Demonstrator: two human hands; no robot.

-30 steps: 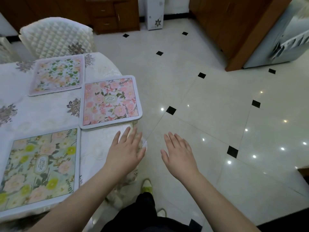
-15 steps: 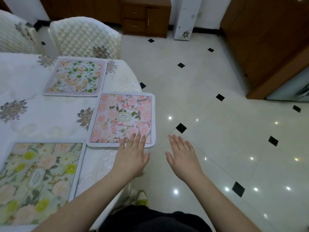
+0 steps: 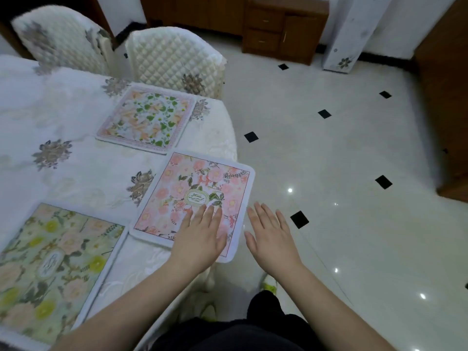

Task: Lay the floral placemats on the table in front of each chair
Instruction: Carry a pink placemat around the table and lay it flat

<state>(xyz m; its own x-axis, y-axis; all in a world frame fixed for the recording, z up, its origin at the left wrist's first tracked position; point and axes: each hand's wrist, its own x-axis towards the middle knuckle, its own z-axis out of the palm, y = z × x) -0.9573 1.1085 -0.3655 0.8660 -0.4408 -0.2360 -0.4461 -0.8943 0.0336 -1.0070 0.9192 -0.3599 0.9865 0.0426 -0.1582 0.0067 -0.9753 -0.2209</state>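
A: How are the hands posed?

B: Both are flat, palm down, fingers straight and slightly spread, forearms reaching in from six o'clock. The left hand (image 3: 200,239) is over the near right corner of the pink mat (image 3: 195,198), fingertips pointing to twelve o'clock toward its oval label; I cannot tell whether it presses the mat or hovers just above. The right hand (image 3: 272,239) is open too, empty, at three o'clock of the left, past the mat's edge and over the floor (image 3: 342,173).

A: Where do the mats lie?

B: Three are on the worktop (image 3: 63,117). The pink mat is tilted, its right edge overhanging the worktop's rim. The green-leaf mat (image 3: 147,117) lies at eleven o'clock from it, before the near chair (image 3: 174,59). The yellow mat (image 3: 55,269) is at eight o'clock, close to the pink mat's corner. A second chair (image 3: 60,36) stands at ten o'clock of the first.
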